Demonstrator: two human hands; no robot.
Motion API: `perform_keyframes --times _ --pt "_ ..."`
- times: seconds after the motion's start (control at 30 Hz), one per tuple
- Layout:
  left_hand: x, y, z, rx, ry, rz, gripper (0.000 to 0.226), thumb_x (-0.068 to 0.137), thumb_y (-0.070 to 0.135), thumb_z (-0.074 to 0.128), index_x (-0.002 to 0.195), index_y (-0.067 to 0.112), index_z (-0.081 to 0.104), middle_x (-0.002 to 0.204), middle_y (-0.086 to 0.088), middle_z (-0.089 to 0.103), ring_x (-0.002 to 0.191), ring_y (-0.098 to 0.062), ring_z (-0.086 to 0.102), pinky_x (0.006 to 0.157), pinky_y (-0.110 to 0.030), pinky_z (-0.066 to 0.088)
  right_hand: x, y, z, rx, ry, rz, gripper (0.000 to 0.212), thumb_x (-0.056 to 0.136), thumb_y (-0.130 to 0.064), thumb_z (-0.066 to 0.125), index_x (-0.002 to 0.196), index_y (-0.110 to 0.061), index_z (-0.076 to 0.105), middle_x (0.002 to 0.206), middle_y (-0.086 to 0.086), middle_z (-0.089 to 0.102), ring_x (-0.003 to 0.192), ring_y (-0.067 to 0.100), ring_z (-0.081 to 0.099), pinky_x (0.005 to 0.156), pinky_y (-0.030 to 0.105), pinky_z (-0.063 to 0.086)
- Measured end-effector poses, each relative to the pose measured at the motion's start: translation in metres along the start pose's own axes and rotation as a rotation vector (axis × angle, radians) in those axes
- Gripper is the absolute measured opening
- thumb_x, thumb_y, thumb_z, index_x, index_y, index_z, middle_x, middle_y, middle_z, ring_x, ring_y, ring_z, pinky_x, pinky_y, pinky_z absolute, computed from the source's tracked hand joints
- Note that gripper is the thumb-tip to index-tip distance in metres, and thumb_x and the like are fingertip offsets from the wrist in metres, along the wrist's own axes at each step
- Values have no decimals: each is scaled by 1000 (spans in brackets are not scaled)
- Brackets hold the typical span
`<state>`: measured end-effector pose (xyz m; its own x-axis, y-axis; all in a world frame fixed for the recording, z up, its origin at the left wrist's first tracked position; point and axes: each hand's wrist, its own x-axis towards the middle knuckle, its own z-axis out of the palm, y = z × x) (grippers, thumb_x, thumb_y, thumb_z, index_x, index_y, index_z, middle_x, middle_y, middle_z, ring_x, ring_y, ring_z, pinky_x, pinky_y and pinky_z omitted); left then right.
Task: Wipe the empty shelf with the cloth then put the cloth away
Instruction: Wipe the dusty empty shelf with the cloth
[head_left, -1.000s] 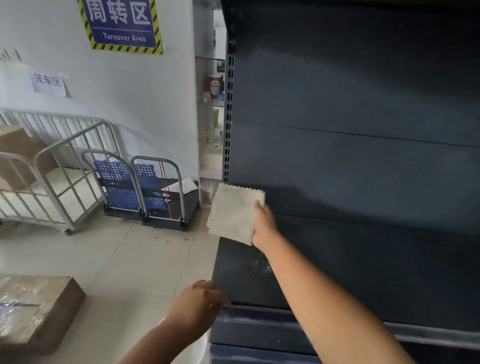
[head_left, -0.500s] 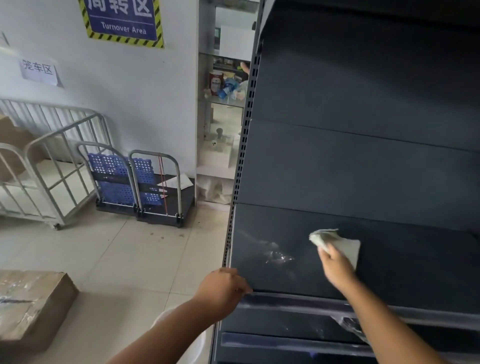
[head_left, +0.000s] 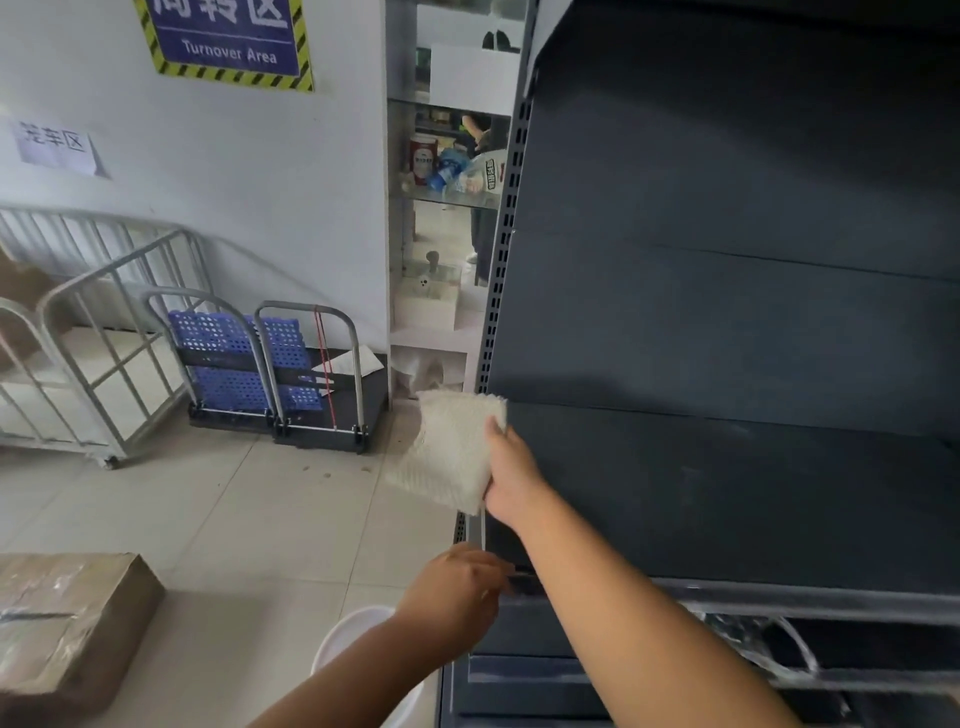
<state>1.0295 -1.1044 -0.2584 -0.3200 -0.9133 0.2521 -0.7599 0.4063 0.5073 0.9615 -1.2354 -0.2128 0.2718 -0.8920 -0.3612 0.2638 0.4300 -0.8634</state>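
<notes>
The dark empty shelf (head_left: 727, 493) fills the right half of the view. My right hand (head_left: 511, 475) grips a white textured cloth (head_left: 452, 449) by its right edge, at the shelf's far left end. Most of the cloth hangs past the shelf's left side, over the floor. My left hand (head_left: 457, 590) rests with curled fingers on the front left corner of the shelf's rail.
A white bucket (head_left: 348, 644) stands on the floor under my left arm. A taped cardboard box (head_left: 67, 623) lies at the lower left. Two folded blue platform trolleys (head_left: 270, 364) and a metal roll cage (head_left: 78, 332) stand by the wall. Behind the shelf's upright stands a person.
My right hand has swept the cloth leftward from the middle-left of the shelf surface to its left end, where the cloth now hangs beyond the edge. The left hand stays on the rail corner.
</notes>
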Motion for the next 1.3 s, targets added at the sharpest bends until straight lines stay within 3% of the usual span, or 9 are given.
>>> perform_keyframes --times 0.23,0.43,0.57,0.7,0.8,0.9,1.1,1.2,1.3 --pt "13 -11 -6 -60 -84 -107 24 86 17 55 98 29 72 99 8 74 89 -11 64 79 -18 45 -38 -68 -104 -77 358 -323 19 95 -40 48 109 -35 60 117 -1 65 104 19 64 85 38 53" --pt "18 -16 1 -84 -85 -145 24 82 17 57 94 29 73 91 11 75 81 -7 66 74 -14 48 -61 -96 -243 -913 811 -566 33 96 -32 41 127 -30 49 118 9 62 103 28 58 87 35 40" --pt "20 -16 2 -103 -64 -175 23 82 16 59 92 30 74 91 13 75 82 -3 64 67 3 34 -43 -70 -275 -1279 680 -317 33 95 -19 49 127 -13 56 125 23 60 111 42 56 93 42 41" --pt "18 -15 3 -98 -60 -168 23 85 18 58 95 32 74 94 15 74 78 4 60 67 6 31 -23 -14 -209 -1534 322 -435 27 89 -10 58 114 -5 66 120 20 64 112 39 57 97 48 43" --pt "14 -16 -1 -108 -63 -160 24 86 19 60 99 34 73 102 18 73 87 3 62 77 0 38 -21 22 -125 -1428 132 -485 33 93 -21 51 125 -15 60 133 11 57 125 32 48 106 45 38" --pt "8 -16 -7 -113 -125 -132 26 86 19 62 103 35 72 106 19 72 96 1 63 90 -13 44 -24 40 -54 -1182 -29 -282 45 97 -40 37 138 -23 44 146 3 45 134 23 38 110 35 30" --pt "-21 -30 -9 -214 -189 -134 23 84 17 62 101 29 72 113 17 70 103 1 63 95 -18 48 -24 18 18 -80 -109 106 37 99 -32 41 133 -19 47 137 11 53 125 29 50 104 46 42" --pt "-40 -53 -13 -308 -209 -294 23 83 28 65 101 41 71 107 26 70 100 12 60 92 -7 43 -22 12 22 69 -134 131 36 97 -36 44 126 -19 53 129 11 60 114 28 59 90 46 51" --pt "-55 -80 -18 -655 -95 -611 14 87 31 64 93 41 73 101 16 74 93 0 68 87 -23 50 -22 9 24 154 -199 161 36 93 -39 49 122 -19 59 117 11 68 105 28 64 79 47 57"
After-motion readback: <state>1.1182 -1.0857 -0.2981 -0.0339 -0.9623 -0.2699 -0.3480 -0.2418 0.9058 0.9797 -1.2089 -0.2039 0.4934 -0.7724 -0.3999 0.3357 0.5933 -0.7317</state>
